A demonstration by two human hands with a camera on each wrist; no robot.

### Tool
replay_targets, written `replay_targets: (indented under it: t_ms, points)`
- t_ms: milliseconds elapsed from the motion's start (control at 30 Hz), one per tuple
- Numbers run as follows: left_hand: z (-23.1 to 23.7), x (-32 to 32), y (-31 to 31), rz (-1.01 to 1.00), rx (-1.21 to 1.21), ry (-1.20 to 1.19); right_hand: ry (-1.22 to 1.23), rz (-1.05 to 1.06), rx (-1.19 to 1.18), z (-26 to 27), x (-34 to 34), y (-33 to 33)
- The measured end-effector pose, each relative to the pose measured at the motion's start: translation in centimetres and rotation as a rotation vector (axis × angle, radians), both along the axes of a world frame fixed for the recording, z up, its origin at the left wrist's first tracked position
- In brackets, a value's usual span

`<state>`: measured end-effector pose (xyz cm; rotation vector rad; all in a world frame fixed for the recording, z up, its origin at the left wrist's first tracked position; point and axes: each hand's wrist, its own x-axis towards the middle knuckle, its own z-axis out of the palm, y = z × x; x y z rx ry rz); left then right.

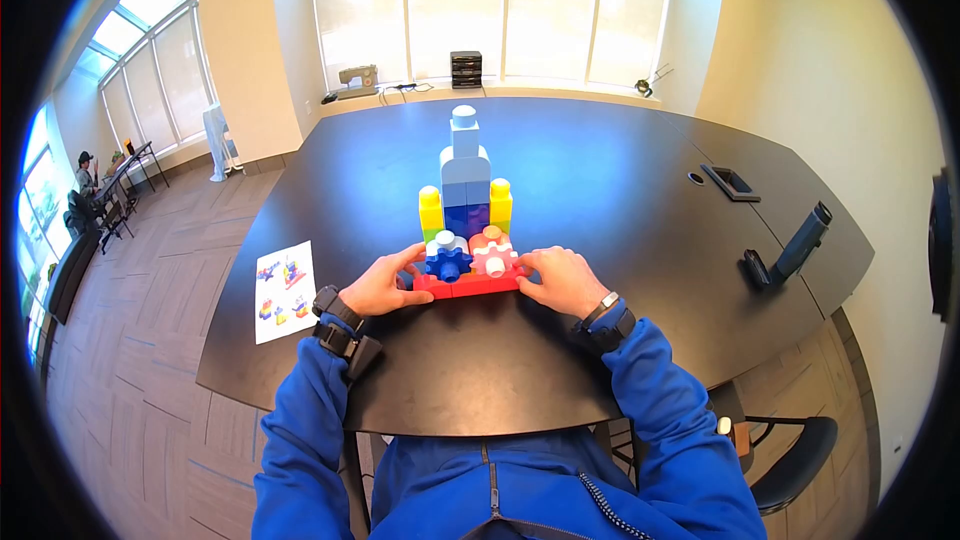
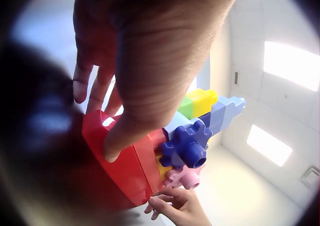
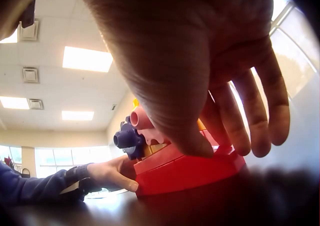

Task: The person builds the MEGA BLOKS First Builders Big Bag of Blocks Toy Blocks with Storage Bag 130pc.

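Observation:
A toy building-block model stands upright on the table, on a red base. A dark blue gear and a pink gear sit side by side on its front. Behind them, yellow blocks flank a purple and light blue tower. My left hand grips the base's left end, thumb on the front face and fingers around the side. At the opposite end my right hand holds the base, its thumb against the red front and its fingers spread behind.
A printed sheet with pictures of block builds lies on the table left of the model. To the right stand a dark upright device and a table socket box. A black chair is at the right front edge.

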<state>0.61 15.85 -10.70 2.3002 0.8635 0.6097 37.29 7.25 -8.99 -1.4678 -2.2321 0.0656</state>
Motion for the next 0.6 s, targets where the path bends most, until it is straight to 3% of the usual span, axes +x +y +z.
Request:
replay_targets:
  t_ms: [300,367,600]
  points:
    - [-0.2,0.1,-0.1,0.101,0.107,-0.041,0.002,-0.005,-0.044,0.1,0.3,0.1]
    - [1.4,0.4,-1.2,0.192,0.049,0.025,-0.003,0.0,-0.037,-0.1,0.4,0.2]
    - [0.6,-0.1,-0.5,0.147,-0.038,-0.035,-0.02,0.009,-0.021,-0.7,0.6,0.5]
